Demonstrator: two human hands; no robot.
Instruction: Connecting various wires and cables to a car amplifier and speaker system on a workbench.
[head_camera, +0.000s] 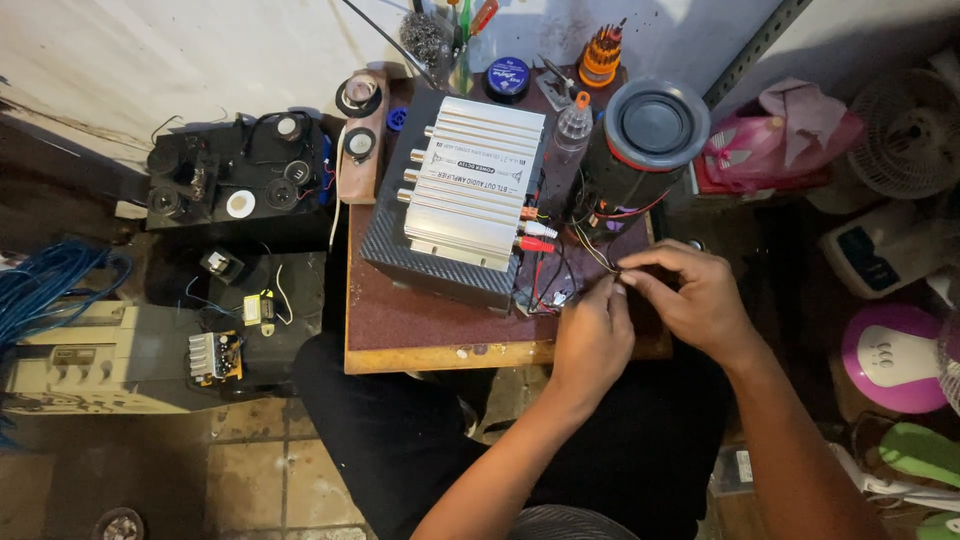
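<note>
Cramped repair corner, small brown table (400, 320) over a tiled floor, silver amplifier (470, 190) on a black box at its middle with red and white plugs already seated at its edge. Thin wires (590, 250) from the round speaker (645, 135) not yet joined, by the look of it: ends pinched between left hand (592, 335) and right hand (690, 295), fingertips together just right of the amplifier. Crowding close: squeeze bottle (572, 125), screwdriver set (600, 55), loose red and black leads beside the hands.

Wire ends (612, 272) too small between pinching fingertips (622, 284)
</note>
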